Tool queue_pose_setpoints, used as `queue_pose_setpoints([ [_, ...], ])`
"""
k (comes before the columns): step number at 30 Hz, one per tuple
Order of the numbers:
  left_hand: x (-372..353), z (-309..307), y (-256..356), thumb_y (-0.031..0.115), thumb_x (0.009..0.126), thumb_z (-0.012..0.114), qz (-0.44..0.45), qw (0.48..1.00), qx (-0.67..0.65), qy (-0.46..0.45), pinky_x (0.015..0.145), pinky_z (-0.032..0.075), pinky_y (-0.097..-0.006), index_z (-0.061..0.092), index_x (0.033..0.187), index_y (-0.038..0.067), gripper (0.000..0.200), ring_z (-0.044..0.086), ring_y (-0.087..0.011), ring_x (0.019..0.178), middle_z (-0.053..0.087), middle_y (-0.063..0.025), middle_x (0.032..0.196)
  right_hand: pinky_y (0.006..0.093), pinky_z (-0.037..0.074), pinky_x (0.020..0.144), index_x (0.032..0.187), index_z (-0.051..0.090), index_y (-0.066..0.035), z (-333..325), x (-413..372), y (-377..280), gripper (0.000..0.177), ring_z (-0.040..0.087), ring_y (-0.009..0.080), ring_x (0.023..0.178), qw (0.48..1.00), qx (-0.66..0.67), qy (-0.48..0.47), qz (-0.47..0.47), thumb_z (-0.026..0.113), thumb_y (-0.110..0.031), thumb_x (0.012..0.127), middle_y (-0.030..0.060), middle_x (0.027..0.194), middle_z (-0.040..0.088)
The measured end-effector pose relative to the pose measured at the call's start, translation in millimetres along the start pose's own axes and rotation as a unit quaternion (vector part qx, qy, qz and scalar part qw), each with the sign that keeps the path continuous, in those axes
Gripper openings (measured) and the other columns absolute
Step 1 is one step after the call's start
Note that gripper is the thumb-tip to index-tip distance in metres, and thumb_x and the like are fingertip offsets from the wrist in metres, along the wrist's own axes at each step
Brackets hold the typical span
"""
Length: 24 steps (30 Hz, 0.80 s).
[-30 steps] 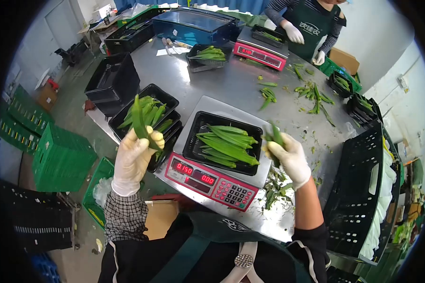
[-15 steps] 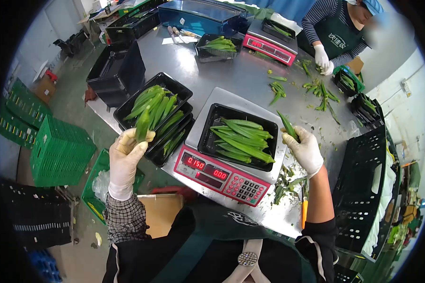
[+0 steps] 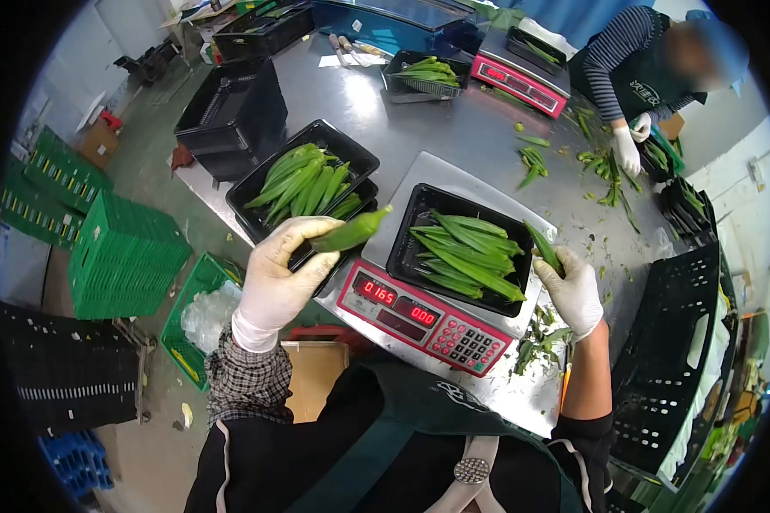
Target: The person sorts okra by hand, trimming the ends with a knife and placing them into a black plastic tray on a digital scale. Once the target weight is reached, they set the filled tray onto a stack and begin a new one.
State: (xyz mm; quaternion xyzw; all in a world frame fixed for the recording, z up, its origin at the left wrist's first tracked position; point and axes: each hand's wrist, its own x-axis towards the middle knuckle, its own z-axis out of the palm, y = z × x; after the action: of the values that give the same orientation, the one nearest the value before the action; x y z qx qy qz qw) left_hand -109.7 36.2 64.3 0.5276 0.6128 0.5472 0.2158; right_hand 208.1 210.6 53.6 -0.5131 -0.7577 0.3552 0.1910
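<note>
In my gloved left hand point(image 3: 275, 278) an okra pod point(image 3: 354, 231) is pinched between thumb and fingers, its tip pointing right. My gloved right hand point(image 3: 576, 295) grips another okra pod point(image 3: 541, 246) by the right rim of a black tray point(image 3: 399, 256). This tray holds several okra pods point(image 3: 470, 250) lying side by side. It rests on a red and silver weighing scale point(image 3: 383, 321), whose display reads 0.165. Beyond my left hand, a stack of black trays point(image 3: 364, 159) carries more okra point(image 3: 304, 184).
Across the metal table point(image 3: 342, 98), a person point(image 3: 629, 64) in white gloves handles okra beside a second scale point(image 3: 522, 79). Trimmings point(image 3: 539, 346) litter the near right table edge. Black crates point(image 3: 672, 359) stand right; green crates point(image 3: 120, 256) are stacked left on the floor.
My left hand has moved right toward the scale, its okra pod turning from upright to pointing right. The display has gone from 0.150 to 0.165. My right hand still holds its pod near the tray.
</note>
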Motion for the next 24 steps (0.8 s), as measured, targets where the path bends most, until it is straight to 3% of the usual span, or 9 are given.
queue_pose_setpoints([
  [2, 6, 10, -3, 0.001, 0.073, 0.066, 0.063, 0.996, 0.029, -0.054, 0.087, 0.044, -0.0311, 0.062, 0.103, 0.002, 0.030, 0.058, -0.0220, 0.096, 0.061, -0.0108, 0.104, 0.0276, 0.046, 0.070, 0.103, 0.061, 0.000, 0, 2, 1, 0.024, 0.056, 0.0136, 0.073, 1.000, 0.001, 0.001, -0.003, 0.063, -0.013, 0.083, 0.0115, 0.081, 0.064],
  [6, 15, 54, -1, 0.002, 0.071, 0.065, 0.168, 0.966, 0.104, -0.169, 0.087, 0.045, -0.0358, 0.061, 0.103, 0.003, 0.033, 0.058, -0.0271, 0.097, 0.062, -0.0106, 0.104, 0.0227, 0.043, 0.070, 0.102, 0.061, 0.002, 4, -2, -7, 0.021, 0.051, 0.0079, 0.076, 0.999, 0.026, -0.014, -0.020, 0.063, -0.010, 0.085, 0.0021, 0.082, 0.060],
  [12, 17, 87, -9, 0.001, 0.069, 0.066, 0.203, 0.962, 0.103, -0.150, 0.082, 0.047, -0.0384, 0.061, 0.103, 0.005, 0.034, 0.058, -0.0297, 0.095, 0.062, -0.0106, 0.100, 0.0234, 0.043, 0.073, 0.104, 0.061, 0.003, -2, -9, 3, 0.023, 0.051, 0.0086, 0.077, 1.000, 0.000, -0.015, -0.006, 0.063, -0.009, 0.085, 0.0032, 0.084, 0.061],
  [16, 24, 70, -12, -0.001, 0.068, 0.065, 0.200, 0.962, 0.131, -0.128, 0.083, 0.047, -0.0381, 0.061, 0.103, 0.005, 0.036, 0.058, -0.0296, 0.095, 0.062, -0.0113, 0.100, 0.0229, 0.043, 0.070, 0.103, 0.062, 0.002, -7, -16, -6, 0.022, 0.050, 0.0079, 0.075, 0.995, 0.063, 0.001, 0.072, 0.063, -0.010, 0.085, 0.0015, 0.082, 0.059],
  [19, 27, 41, -9, -0.004, 0.073, 0.063, 0.154, 0.980, 0.122, -0.024, 0.085, 0.045, -0.0332, 0.061, 0.102, 0.002, 0.030, 0.058, -0.0243, 0.096, 0.062, -0.0114, 0.101, 0.0228, 0.039, 0.049, 0.102, 0.060, 0.000, -7, -18, 5, 0.020, 0.046, 0.0053, 0.054, 0.998, 0.054, 0.021, 0.029, 0.062, -0.011, 0.086, 0.0003, 0.066, 0.055],
  [22, 23, 13, -9, -0.005, 0.074, 0.062, 0.116, 0.981, 0.154, 0.038, 0.088, 0.043, -0.0319, 0.061, 0.102, 0.001, 0.029, 0.057, -0.0225, 0.098, 0.062, -0.0116, 0.103, 0.0227, 0.039, 0.049, 0.100, 0.061, 0.001, -9, -20, 18, 0.018, 0.046, 0.0055, 0.054, 0.997, 0.063, 0.025, 0.024, 0.062, -0.011, 0.086, -0.0005, 0.066, 0.054],
  [24, 19, 4, -8, -0.006, 0.074, 0.061, 0.117, 0.981, 0.149, 0.049, 0.089, 0.042, -0.0324, 0.060, 0.101, 0.000, 0.028, 0.057, -0.0237, 0.099, 0.062, -0.0123, 0.104, 0.0222, 0.039, 0.051, 0.100, 0.061, 0.001, -11, -22, 18, 0.019, 0.046, 0.0057, 0.057, 0.993, 0.078, 0.021, 0.083, 0.062, -0.011, 0.085, -0.0004, 0.068, 0.054],
])
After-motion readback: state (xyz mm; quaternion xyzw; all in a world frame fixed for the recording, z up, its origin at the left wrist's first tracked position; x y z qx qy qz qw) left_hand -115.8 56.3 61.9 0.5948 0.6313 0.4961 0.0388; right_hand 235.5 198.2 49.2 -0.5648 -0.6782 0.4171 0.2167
